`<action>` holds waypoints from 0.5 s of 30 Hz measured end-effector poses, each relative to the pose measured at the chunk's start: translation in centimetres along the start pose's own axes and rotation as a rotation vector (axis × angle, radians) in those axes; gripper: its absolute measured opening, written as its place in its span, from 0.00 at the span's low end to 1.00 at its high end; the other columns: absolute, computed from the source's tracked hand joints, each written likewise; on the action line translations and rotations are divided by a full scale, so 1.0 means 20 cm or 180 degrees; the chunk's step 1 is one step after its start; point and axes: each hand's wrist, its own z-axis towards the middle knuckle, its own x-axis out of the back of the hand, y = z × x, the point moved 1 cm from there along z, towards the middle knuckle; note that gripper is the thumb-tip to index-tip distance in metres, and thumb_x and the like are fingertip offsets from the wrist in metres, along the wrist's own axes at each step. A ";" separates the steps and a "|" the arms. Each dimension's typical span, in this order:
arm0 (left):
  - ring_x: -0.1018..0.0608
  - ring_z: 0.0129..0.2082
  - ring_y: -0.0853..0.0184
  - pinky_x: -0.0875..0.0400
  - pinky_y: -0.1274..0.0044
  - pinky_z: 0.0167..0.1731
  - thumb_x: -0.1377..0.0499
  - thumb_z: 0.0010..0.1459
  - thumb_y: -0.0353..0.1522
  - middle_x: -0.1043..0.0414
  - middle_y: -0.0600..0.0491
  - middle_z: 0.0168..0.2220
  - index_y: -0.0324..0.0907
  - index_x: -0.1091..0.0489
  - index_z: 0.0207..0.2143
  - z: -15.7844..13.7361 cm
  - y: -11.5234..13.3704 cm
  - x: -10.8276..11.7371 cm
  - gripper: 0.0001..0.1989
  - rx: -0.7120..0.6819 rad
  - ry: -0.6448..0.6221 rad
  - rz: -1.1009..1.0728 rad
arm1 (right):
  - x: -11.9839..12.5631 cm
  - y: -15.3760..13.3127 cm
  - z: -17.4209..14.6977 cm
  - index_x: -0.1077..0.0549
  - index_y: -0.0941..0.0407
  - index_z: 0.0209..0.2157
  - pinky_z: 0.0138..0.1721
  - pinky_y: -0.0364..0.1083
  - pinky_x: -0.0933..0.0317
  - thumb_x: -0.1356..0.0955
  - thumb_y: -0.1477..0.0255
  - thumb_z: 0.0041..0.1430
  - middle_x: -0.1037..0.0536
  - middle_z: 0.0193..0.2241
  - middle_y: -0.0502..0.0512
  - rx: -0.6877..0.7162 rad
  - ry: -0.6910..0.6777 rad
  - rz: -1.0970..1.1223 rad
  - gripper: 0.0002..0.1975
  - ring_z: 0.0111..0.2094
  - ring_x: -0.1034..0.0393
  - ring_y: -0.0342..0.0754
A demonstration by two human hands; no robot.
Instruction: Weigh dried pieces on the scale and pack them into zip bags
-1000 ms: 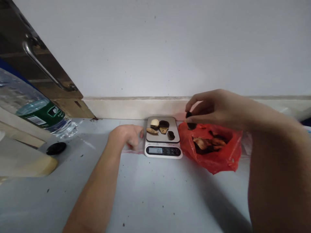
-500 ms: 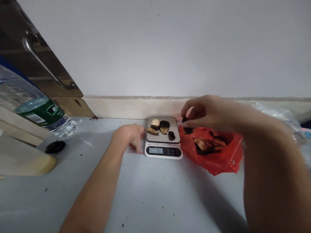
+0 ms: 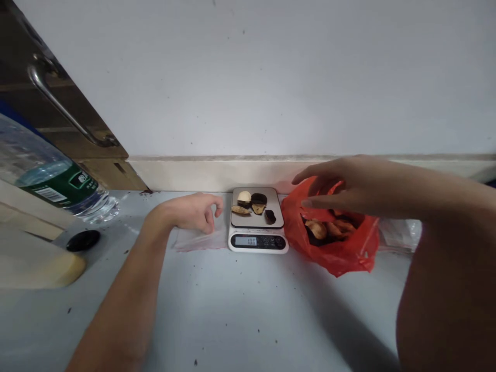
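A white kitchen scale (image 3: pixel 259 244) stands by the wall, its display reading 10.0. On its metal plate lie several dried slices (image 3: pixel 258 203), dark-skinned with pale or tan faces. Right of it, a red plastic bag (image 3: pixel 333 261) gapes, with more brown dried slices (image 3: pixel 329 230) inside. Above that bag's opening is my right hand (image 3: pixel 341 186), fingers spread, nothing visible in them. My left hand (image 3: pixel 196 213) is left of the scale, thumb and forefinger curved with a gap between. It is over a clear plastic bag (image 3: pixel 201 243); whether it touches the bag I cannot tell.
At the left, a water bottle with a green label (image 3: pixel 65 181) leans into view beside a whitish container (image 3: pixel 34 258) and a black oval object (image 3: pixel 83 240). A clear plastic bag (image 3: pixel 399 232) lies beyond the red one. The wall (image 3: pixel 256 93) rises right behind the scale.
The dark piece in my right hand is gone from its fingers, which have spread over the red bag. My left hand has drawn leftward from the scale, exposing the clear bag. The reading is unchanged.
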 end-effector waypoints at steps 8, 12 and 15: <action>0.19 0.31 0.63 0.33 0.77 0.27 0.38 0.43 0.42 0.24 0.56 0.32 0.47 0.38 0.35 -0.17 -0.02 0.13 0.17 -0.0262 0.1369 -0.0461 | -0.16 -0.31 0.12 0.34 0.54 0.26 0.23 0.42 0.48 0.29 0.68 0.61 0.28 0.22 0.46 0.0191 0.0007 0.0737 0.13 0.22 0.38 0.40; 0.17 0.36 0.60 0.32 0.76 0.30 0.36 0.42 0.44 0.25 0.56 0.37 0.47 0.40 0.35 -0.18 0.07 0.12 0.21 -0.0207 0.1664 -0.0659 | -0.33 -0.42 0.19 0.42 0.52 0.27 0.25 0.42 0.50 0.28 0.70 0.58 0.34 0.22 0.42 0.0204 0.0120 0.1914 0.17 0.23 0.43 0.39; 0.16 0.39 0.59 0.30 0.74 0.34 0.37 0.42 0.42 0.25 0.55 0.39 0.47 0.41 0.36 -0.17 0.10 0.11 0.21 -0.0198 0.1631 -0.0711 | -0.39 -0.43 0.22 0.46 0.51 0.28 0.26 0.43 0.49 0.31 0.78 0.53 0.37 0.21 0.40 0.0218 0.0295 0.2617 0.16 0.23 0.44 0.40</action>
